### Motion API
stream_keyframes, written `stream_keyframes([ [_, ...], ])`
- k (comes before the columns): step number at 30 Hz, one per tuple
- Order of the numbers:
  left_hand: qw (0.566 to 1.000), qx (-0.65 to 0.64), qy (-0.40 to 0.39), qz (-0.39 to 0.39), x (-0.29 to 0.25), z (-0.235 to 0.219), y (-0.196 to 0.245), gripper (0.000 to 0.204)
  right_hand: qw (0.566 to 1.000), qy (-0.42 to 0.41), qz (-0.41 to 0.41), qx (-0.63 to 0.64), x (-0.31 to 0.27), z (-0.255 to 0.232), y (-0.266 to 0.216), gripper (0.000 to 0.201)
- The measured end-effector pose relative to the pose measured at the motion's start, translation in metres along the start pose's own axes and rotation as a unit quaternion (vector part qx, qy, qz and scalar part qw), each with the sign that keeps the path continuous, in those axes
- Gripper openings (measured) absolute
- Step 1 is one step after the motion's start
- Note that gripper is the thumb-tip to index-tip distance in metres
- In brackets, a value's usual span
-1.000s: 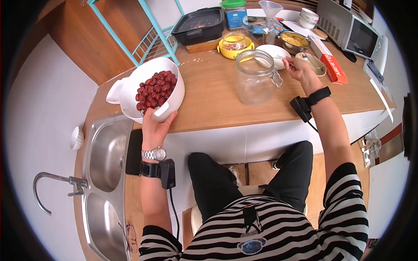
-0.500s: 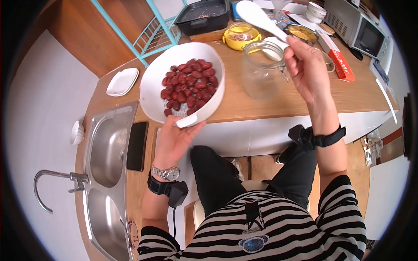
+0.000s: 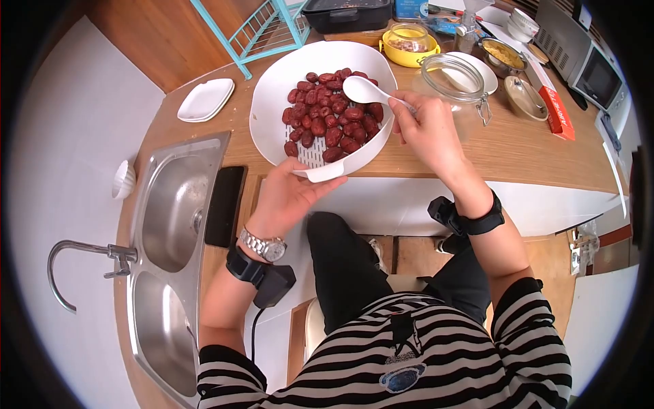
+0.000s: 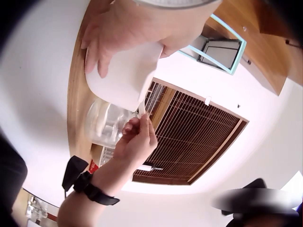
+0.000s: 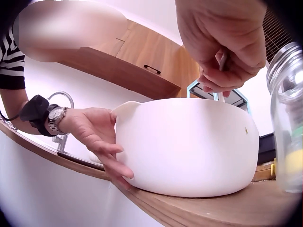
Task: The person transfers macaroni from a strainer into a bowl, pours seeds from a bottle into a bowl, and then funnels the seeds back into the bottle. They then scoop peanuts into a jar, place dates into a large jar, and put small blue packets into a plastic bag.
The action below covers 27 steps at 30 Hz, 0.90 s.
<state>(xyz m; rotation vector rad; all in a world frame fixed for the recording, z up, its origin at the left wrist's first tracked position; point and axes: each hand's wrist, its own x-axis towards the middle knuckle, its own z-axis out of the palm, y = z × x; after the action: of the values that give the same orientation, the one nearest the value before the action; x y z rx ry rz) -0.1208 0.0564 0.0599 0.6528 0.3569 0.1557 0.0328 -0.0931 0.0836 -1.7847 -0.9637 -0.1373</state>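
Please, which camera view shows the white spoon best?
Head view: the white spoon shows bowl and handle over the red dates, pinched by the right hand. The left wrist view shows only a short piece; the right wrist, a bit of handle, the basin hiding its bowl.

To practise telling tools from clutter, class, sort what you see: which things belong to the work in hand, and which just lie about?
In the work:
- red dates
- white basin holding them, touched by the left hand
- white spoon, pinched by the right hand
- glass jar, probably

Lying about, apparently:
- white dishes
- red-and-white box
- microwave
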Motion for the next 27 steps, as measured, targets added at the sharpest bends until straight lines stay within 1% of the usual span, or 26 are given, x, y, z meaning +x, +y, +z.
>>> stream_keyframes([
  [1, 1.000, 0.004, -0.019, 0.021, -0.001, -0.002, -0.003, 0.050, 0.998, 0.021, -0.029, -0.046, 0.000, 0.001, 0.001, 0.018],
  [2, 1.000, 0.003, -0.019, 0.019, -0.003, -0.001, -0.006, 0.050, 0.998, 0.020, -0.028, -0.048, -0.001, 0.002, 0.000, 0.018],
  [4, 0.998, -0.004, -0.036, 0.059, -0.007, 0.000, -0.015, 0.049, 0.993, 0.045, -0.064, -0.091, -0.001, 0.003, -0.001, 0.017],
  [5, 0.998, -0.007, -0.036, 0.059, -0.008, -0.002, -0.021, 0.049, 0.993, 0.043, -0.064, -0.093, -0.001, 0.003, -0.002, 0.017],
  [7, 0.995, -0.001, 0.015, 0.094, -0.010, -0.010, -0.031, 0.044, 0.982, 0.045, -0.068, -0.172, -0.001, 0.004, -0.003, 0.018],
  [8, 0.995, -0.005, 0.015, 0.094, -0.011, -0.014, -0.036, 0.044, 0.982, 0.041, -0.068, -0.174, 0.000, 0.005, -0.002, 0.018],
  [10, 0.994, 0.017, 0.026, 0.105, -0.014, -0.022, -0.042, 0.039, 0.970, 0.063, -0.098, -0.212, 0.002, 0.009, 0.001, 0.015],
  [11, 0.993, 0.021, 0.042, 0.109, -0.015, -0.025, -0.044, 0.035, 0.971, 0.060, -0.098, -0.211, 0.003, 0.010, 0.001, 0.015],
  [13, 0.991, 0.024, 0.046, 0.123, -0.018, -0.021, -0.047, 0.035, 0.948, 0.051, -0.096, -0.300, 0.004, 0.012, -0.002, 0.008],
  [14, 0.989, 0.028, 0.045, 0.136, -0.019, -0.018, -0.048, 0.035, 0.948, 0.051, -0.096, -0.300, 0.003, 0.012, -0.003, 0.008],
  [16, 0.989, 0.032, 0.043, 0.140, -0.021, -0.016, -0.048, 0.035, 0.919, 0.053, -0.108, -0.374, 0.001, 0.012, -0.006, 0.013],
  [18, 0.988, 0.037, 0.041, 0.143, -0.023, -0.012, -0.047, 0.035, 0.914, 0.046, -0.108, -0.388, 0.000, 0.013, -0.004, 0.013],
  [20, 0.988, 0.025, 0.046, 0.146, -0.026, -0.006, -0.045, 0.027, 0.909, 0.039, -0.107, -0.400, -0.002, 0.011, -0.005, 0.013],
  [22, 0.986, 0.048, 0.047, 0.151, -0.029, -0.002, -0.043, 0.029, 0.916, 0.011, -0.081, -0.392, -0.004, 0.007, -0.010, 0.004],
  [27, 0.975, 0.120, 0.065, 0.174, -0.032, 0.000, -0.042, 0.034, 0.915, 0.009, -0.083, -0.394, -0.005, 0.010, -0.003, 0.005],
])
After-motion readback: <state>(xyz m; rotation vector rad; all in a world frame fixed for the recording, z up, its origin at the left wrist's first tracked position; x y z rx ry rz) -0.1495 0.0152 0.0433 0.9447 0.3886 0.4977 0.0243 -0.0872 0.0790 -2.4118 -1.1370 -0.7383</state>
